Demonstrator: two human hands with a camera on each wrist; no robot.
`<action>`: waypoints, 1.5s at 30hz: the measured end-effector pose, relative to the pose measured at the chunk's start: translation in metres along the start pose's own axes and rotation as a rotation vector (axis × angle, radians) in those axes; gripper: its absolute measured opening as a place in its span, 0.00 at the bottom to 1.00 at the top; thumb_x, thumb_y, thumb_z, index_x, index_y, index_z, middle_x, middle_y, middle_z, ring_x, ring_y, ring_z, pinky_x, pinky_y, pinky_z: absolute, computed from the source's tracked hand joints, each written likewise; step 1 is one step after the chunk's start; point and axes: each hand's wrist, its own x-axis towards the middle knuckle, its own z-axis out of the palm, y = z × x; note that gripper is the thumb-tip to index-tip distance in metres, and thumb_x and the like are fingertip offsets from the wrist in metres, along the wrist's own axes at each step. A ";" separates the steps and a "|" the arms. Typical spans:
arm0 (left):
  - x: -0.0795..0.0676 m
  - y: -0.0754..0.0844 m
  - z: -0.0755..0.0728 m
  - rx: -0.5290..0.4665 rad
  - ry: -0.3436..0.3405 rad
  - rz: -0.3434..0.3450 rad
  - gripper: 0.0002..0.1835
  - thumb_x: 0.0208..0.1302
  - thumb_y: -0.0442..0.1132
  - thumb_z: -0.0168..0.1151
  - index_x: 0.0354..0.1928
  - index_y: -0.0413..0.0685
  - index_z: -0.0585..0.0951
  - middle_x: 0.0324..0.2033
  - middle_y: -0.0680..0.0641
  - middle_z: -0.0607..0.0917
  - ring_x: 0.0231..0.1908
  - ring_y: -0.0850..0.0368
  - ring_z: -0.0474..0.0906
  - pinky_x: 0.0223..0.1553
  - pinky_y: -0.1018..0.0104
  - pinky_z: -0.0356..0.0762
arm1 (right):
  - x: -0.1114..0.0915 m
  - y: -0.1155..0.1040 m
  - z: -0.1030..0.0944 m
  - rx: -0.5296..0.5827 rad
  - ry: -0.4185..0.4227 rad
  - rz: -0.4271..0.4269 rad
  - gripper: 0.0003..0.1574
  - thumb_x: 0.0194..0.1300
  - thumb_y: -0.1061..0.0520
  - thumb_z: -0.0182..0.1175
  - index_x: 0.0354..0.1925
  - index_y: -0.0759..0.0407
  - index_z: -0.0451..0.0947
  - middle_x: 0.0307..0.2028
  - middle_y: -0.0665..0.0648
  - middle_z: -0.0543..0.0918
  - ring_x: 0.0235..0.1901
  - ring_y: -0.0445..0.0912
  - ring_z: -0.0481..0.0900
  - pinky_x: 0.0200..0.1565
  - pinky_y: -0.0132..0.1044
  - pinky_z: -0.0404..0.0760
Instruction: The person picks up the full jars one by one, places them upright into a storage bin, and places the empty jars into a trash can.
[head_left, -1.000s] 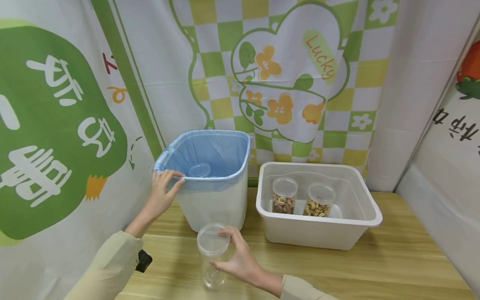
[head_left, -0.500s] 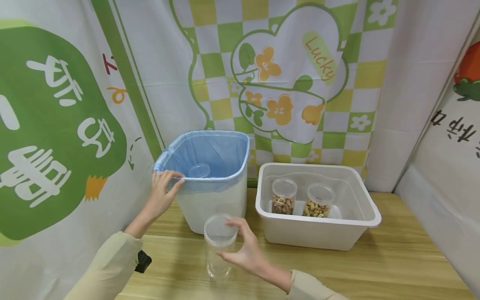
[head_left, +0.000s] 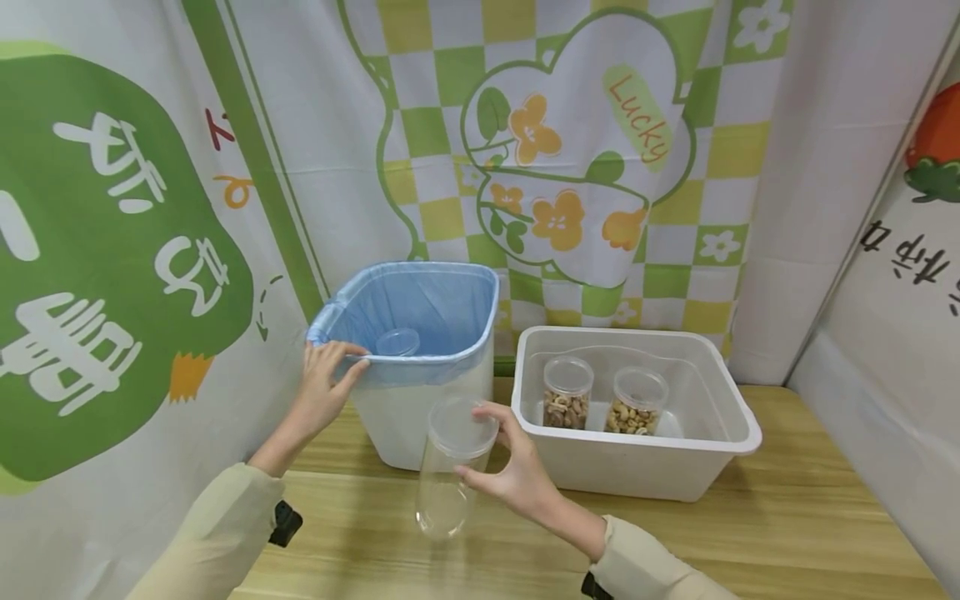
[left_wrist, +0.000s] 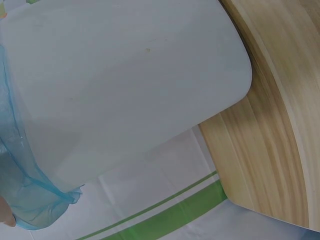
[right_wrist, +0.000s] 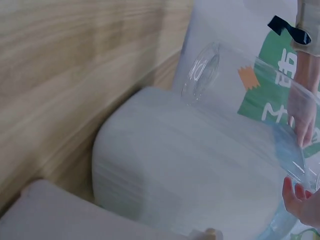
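Note:
My right hand holds an empty clear plastic jar by its upper part, thumb on one side and fingers by the lid. The jar tilts above the wooden table, in front of the white trash bin. In the right wrist view, the round base of the jar shows against the cloth wall. My left hand grips the near left rim of the bin, over its blue liner bag. A round clear lid shows inside the bin; what lies under it is hidden.
To the right stands a white plastic tub. Inside it are two lidded jars of nuts, a left jar and a right jar. Printed cloth hangs behind and at both sides of the wooden table.
My right hand has raised the empty jar and carried it rightward and away from me, toward the bin's front. My left hand has stayed on the rim.

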 end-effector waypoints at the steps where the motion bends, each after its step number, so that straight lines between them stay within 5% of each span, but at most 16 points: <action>1: 0.000 0.000 0.000 0.000 0.000 0.001 0.06 0.59 0.32 0.53 0.38 0.36 0.74 0.36 0.37 0.76 0.48 0.40 0.63 0.60 0.40 0.26 | 0.002 -0.001 -0.002 0.005 0.002 0.009 0.40 0.37 0.73 0.68 0.50 0.75 0.60 0.49 0.70 0.67 0.50 0.56 0.67 0.46 0.46 0.75; 12: -0.002 -0.002 0.003 -0.012 0.020 0.015 0.06 0.58 0.30 0.54 0.37 0.36 0.74 0.36 0.38 0.77 0.47 0.41 0.63 0.59 0.38 0.27 | 0.020 -0.009 -0.020 0.038 0.028 0.099 0.39 0.39 0.75 0.66 0.51 0.73 0.61 0.50 0.71 0.67 0.47 0.54 0.71 0.48 0.46 0.74; 24: 0.000 -0.001 0.002 -0.002 0.005 0.003 0.06 0.59 0.31 0.54 0.37 0.36 0.74 0.36 0.38 0.76 0.48 0.41 0.63 0.60 0.40 0.26 | 0.041 0.010 -0.041 0.073 0.026 0.037 0.39 0.45 0.72 0.63 0.55 0.66 0.59 0.52 0.66 0.68 0.48 0.56 0.72 0.47 0.40 0.75; 30: -0.001 0.000 0.002 -0.002 -0.004 -0.004 0.06 0.59 0.32 0.54 0.38 0.36 0.74 0.37 0.38 0.76 0.48 0.41 0.63 0.60 0.39 0.26 | 0.061 0.004 -0.056 0.141 0.086 0.091 0.37 0.47 0.71 0.61 0.55 0.67 0.59 0.50 0.68 0.70 0.42 0.54 0.75 0.45 0.44 0.76; 36: -0.002 -0.001 0.001 0.001 0.001 -0.004 0.06 0.59 0.31 0.54 0.37 0.36 0.74 0.36 0.38 0.76 0.48 0.41 0.63 0.60 0.39 0.26 | 0.076 -0.003 -0.072 0.235 0.146 0.136 0.35 0.51 0.66 0.58 0.57 0.66 0.56 0.51 0.65 0.69 0.45 0.45 0.74 0.47 0.36 0.75; 45: 0.000 0.000 0.000 -0.005 0.006 0.005 0.06 0.59 0.32 0.53 0.38 0.36 0.75 0.36 0.38 0.76 0.48 0.41 0.63 0.60 0.40 0.26 | 0.102 -0.010 -0.088 0.389 0.286 0.092 0.31 0.51 0.69 0.53 0.54 0.68 0.57 0.46 0.62 0.72 0.40 0.45 0.76 0.41 0.36 0.79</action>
